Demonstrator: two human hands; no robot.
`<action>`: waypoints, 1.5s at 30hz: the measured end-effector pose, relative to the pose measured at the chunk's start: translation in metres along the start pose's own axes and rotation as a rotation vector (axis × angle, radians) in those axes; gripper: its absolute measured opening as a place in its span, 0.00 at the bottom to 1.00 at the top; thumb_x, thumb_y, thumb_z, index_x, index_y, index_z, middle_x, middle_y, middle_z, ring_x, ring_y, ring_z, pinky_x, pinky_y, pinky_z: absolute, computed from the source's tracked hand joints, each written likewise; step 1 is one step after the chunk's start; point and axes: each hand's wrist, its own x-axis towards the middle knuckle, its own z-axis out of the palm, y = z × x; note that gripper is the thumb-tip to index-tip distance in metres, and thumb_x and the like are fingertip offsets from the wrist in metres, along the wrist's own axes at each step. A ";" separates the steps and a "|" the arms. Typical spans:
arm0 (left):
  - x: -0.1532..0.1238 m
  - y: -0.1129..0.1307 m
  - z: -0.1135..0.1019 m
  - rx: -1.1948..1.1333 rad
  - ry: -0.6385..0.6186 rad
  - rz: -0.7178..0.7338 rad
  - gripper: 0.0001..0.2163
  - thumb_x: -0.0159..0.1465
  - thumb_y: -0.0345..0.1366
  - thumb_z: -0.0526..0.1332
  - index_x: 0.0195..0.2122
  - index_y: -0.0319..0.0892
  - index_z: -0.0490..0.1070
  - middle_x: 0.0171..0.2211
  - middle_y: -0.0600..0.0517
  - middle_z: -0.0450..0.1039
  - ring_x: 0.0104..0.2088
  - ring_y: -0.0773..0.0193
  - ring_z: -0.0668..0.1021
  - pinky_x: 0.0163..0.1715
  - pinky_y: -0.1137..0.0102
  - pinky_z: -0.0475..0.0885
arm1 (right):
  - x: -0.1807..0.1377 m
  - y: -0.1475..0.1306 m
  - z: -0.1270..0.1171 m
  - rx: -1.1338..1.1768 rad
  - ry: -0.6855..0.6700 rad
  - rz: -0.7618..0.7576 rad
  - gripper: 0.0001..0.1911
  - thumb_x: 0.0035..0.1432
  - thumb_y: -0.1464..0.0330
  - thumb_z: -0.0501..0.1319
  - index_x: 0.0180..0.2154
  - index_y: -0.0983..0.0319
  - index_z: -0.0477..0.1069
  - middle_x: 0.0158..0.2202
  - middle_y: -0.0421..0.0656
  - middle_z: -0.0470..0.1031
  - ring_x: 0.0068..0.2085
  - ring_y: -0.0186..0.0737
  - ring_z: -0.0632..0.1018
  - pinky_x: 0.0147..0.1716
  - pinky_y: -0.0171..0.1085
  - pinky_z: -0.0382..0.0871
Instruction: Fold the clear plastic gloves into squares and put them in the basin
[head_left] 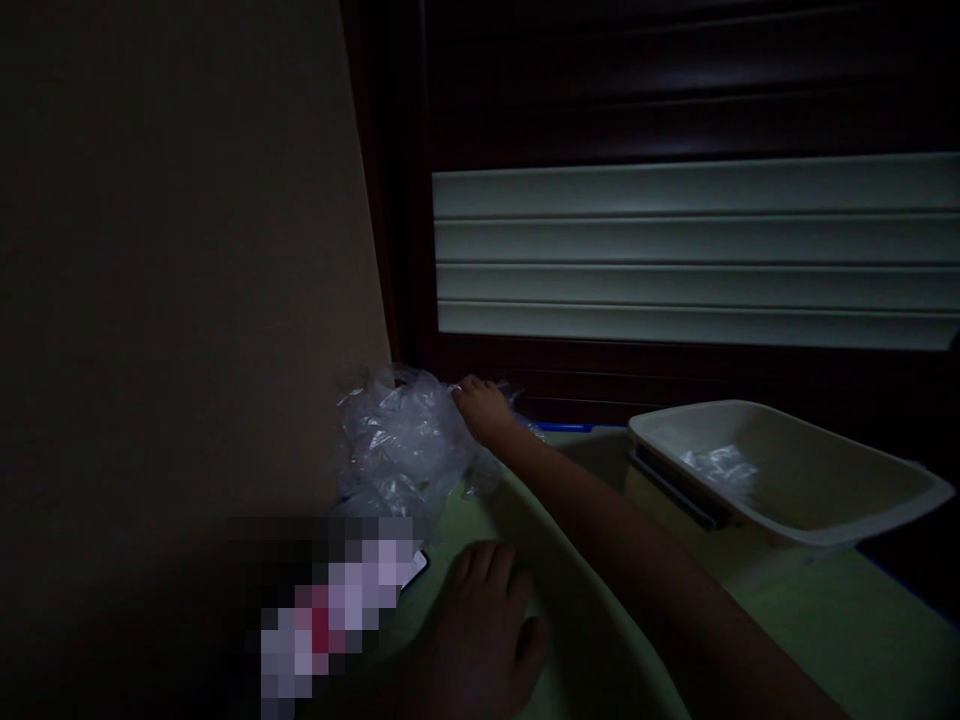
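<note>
A heap of crumpled clear plastic bags lies against the wall on a green surface. My right hand reaches across to the right side of this heap, its fingers curled on the thin plastic of one bag; their tips are partly hidden. Closer to me, my left hand rests palm down over the green surface, fingers stretched and thumb apart, holding nothing. Just left of it is a phone with a lit screen, most of it blurred out by pixelation.
To the right stands a cream plastic bin with a piece of clear plastic inside. Behind are a dark wooden panel with pale slats and, at left, a plain wall. A blue strip shows at the green surface's far edge. The light is dim.
</note>
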 end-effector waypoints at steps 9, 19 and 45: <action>0.002 -0.001 -0.003 0.021 0.008 0.031 0.12 0.59 0.35 0.55 0.44 0.40 0.66 0.45 0.45 0.64 0.46 0.51 0.65 0.48 0.54 0.62 | -0.036 0.000 -0.042 0.520 0.223 0.266 0.10 0.60 0.71 0.48 0.34 0.64 0.67 0.34 0.42 0.71 0.37 0.36 0.73 0.38 0.37 0.66; 0.004 -0.008 0.001 -0.042 0.102 0.078 0.10 0.58 0.33 0.56 0.41 0.39 0.66 0.41 0.46 0.66 0.45 0.53 0.67 0.47 0.56 0.64 | -0.179 0.002 -0.064 1.152 0.355 0.614 0.08 0.49 0.61 0.49 0.25 0.58 0.56 0.21 0.36 0.61 0.23 0.37 0.67 0.24 0.36 0.65; 0.001 -0.005 -0.005 -0.121 0.137 0.114 0.12 0.56 0.37 0.62 0.42 0.44 0.69 0.49 0.47 0.64 0.52 0.53 0.65 0.51 0.58 0.63 | -0.224 0.015 -0.033 1.278 0.262 0.789 0.09 0.49 0.62 0.54 0.28 0.60 0.65 0.27 0.40 0.68 0.27 0.37 0.70 0.24 0.34 0.64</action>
